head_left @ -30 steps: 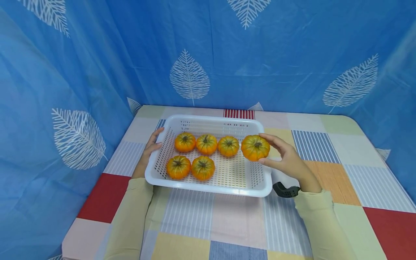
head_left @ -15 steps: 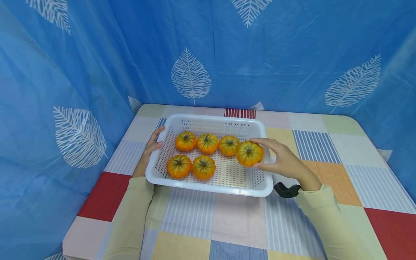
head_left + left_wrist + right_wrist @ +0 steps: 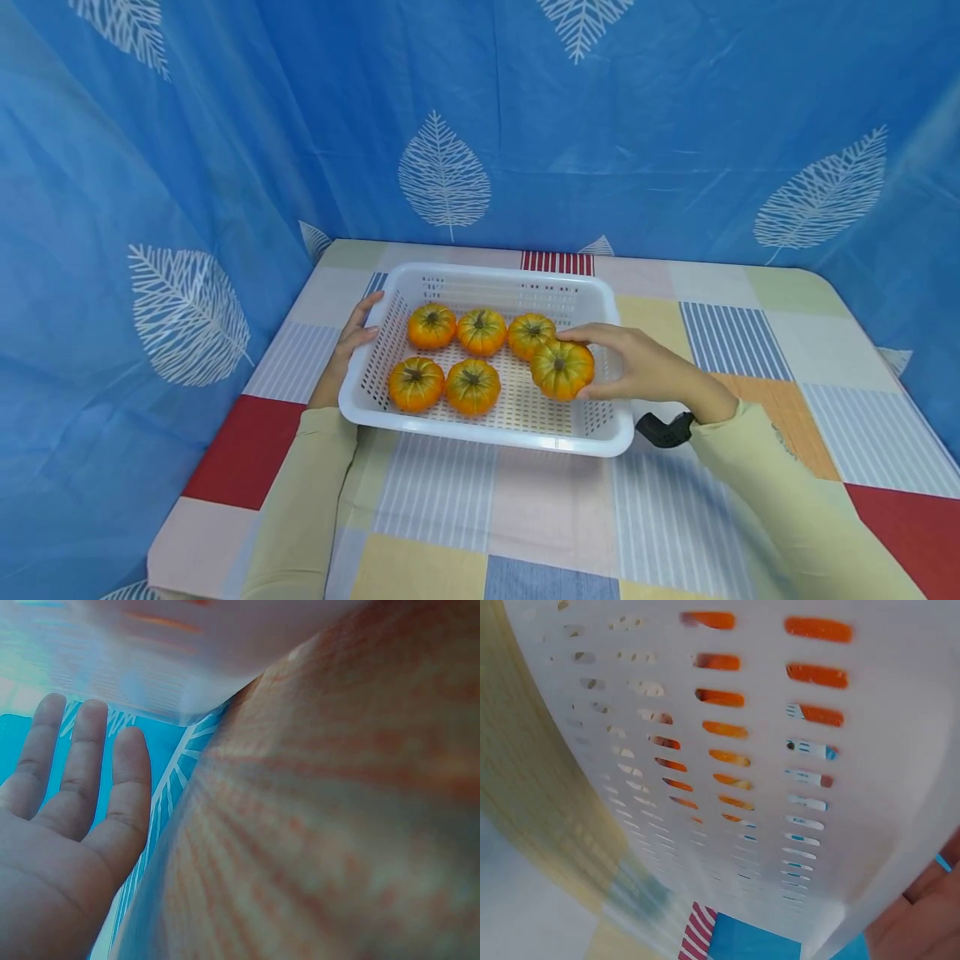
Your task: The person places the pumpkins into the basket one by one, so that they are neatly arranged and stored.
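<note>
My right hand [image 3: 637,365] pinches a small orange pumpkin [image 3: 562,372] with green streaks, over the right part of a white plastic basket [image 3: 480,432]. That pumpkin partly covers the right end of the back row; whether it touches the basket floor I cannot tell. Inside the basket, several similar pumpkins [image 3: 482,332] sit in two rows, the front row [image 3: 416,385] towards the left. My left hand [image 3: 347,346] rests against the basket's left end. In the left wrist view its fingers [image 3: 131,780] are straight beside the basket wall. The right wrist view shows the slotted basket wall [image 3: 765,817] with orange behind it.
A patchwork cloth [image 3: 555,508] covers the table under the basket. Blue curtains [image 3: 540,158] with white leaf prints stand behind and to the left. A black wrist device [image 3: 664,429] hangs below my right wrist, near the basket's right end.
My right hand has carried its pumpkin left and towards me, from over the basket's right end to beside the other pumpkins. My left hand stays at the basket's left end.
</note>
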A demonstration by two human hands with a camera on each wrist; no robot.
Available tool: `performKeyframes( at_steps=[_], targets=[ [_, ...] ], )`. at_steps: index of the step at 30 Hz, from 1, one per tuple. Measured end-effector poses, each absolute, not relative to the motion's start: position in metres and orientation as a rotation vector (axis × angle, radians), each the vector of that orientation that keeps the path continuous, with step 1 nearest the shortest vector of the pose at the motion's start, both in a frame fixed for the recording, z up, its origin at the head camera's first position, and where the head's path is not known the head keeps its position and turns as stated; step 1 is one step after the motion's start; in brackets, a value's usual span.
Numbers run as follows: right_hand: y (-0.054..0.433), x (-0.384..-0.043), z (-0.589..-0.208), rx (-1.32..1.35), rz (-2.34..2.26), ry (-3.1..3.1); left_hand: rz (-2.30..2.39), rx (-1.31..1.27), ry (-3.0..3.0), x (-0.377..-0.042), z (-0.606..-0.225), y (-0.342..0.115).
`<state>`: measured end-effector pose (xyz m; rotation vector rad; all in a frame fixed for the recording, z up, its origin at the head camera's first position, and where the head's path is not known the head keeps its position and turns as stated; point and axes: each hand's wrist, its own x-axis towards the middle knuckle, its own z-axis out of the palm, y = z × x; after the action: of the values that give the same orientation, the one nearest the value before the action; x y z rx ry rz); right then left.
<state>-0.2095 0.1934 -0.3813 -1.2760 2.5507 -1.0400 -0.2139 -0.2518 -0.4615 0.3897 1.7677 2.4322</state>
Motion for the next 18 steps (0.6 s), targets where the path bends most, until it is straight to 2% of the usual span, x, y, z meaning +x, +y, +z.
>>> performKeyframes(
  at_steps=[18],
  targets=[
    [0.181,-0.242,-0.357,-1.219,-0.750,2.244,2.439,0.366,1.752,-0.213,-0.461,-0.252]
  ],
)
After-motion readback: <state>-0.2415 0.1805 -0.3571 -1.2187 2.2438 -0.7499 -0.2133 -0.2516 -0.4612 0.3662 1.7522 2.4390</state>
